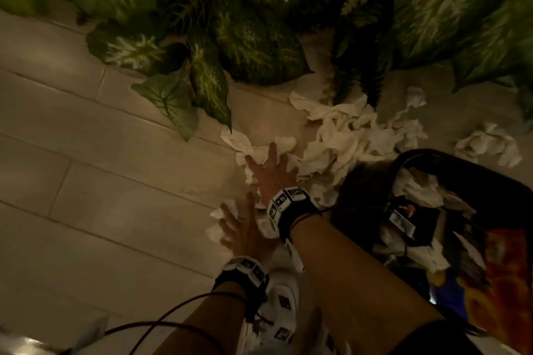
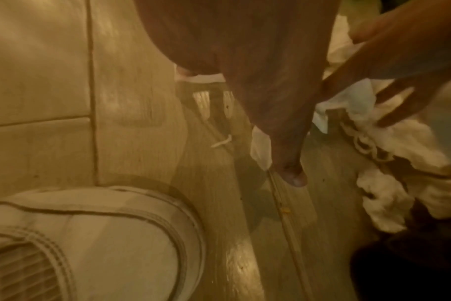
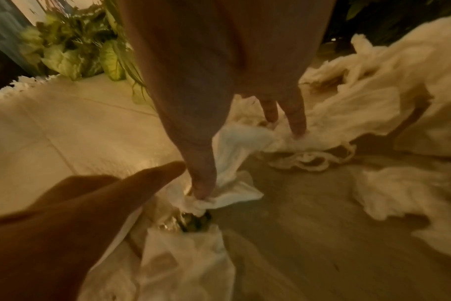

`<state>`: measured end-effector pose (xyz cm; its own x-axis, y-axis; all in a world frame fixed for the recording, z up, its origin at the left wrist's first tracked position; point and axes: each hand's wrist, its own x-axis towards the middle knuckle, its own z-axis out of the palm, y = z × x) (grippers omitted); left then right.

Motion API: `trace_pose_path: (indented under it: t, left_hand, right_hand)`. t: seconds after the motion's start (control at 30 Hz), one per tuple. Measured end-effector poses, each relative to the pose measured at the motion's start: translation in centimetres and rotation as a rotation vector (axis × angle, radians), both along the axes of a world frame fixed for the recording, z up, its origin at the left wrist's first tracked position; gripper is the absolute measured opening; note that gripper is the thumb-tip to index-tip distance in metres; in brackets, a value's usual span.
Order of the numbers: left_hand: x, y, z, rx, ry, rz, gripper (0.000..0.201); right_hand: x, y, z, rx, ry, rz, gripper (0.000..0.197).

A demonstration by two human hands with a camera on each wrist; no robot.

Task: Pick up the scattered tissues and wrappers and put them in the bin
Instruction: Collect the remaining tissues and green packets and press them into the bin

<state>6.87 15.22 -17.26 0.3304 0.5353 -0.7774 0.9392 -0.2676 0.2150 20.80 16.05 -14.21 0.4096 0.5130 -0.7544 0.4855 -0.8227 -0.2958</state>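
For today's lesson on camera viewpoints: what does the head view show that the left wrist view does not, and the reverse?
Only the head view shows the bin already holding rubbish, the leafy plants and a separate crumpled tissue beyond the bin. Only the left wrist view shows the toe of a white shoe close up and the left thumb tip near the floor. Both show the left hand, the right hand spread on the tissues, and the tiled floor.

Tissues [image 1: 340,135] on the floor [image 1: 86,153] before the plants [image 1: 245,37], bin [image 1: 432,210] (tissues inside) just right.
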Motion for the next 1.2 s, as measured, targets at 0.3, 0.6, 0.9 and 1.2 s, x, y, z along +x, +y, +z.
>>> trace_pose_path:
  t: [0.3, 0.6, 0.9, 1.2]
  left_hand:
    - [-0.3, 1.6, -2.1, 0.130, -0.148, -0.260, 0.050]
    - [4.6, 6.3, 0.2, 0.198, -0.661, -0.178, 0.025]
    - [10.7, 5.5, -1.4, 0.194, -0.170, -0.907, 0.117]
    - [6.0, 7.3, -1.6, 0.023, -0.406, -0.512, 0.039]
  right_hand:
    - [-0.5, -2.9, -0.6, 0.177, -0.128, -0.234, 0.049]
    - [-3.0, -6.7, -2.1, 0.083, -0.328, -1.109, 0.052]
    - [-2.5, -9.0, -3.9, 0.139, -0.111, -1.040, 0.062]
    - [-4.3, -8.3, -1.5, 0.257, -0.277, -1.310, 0.037]
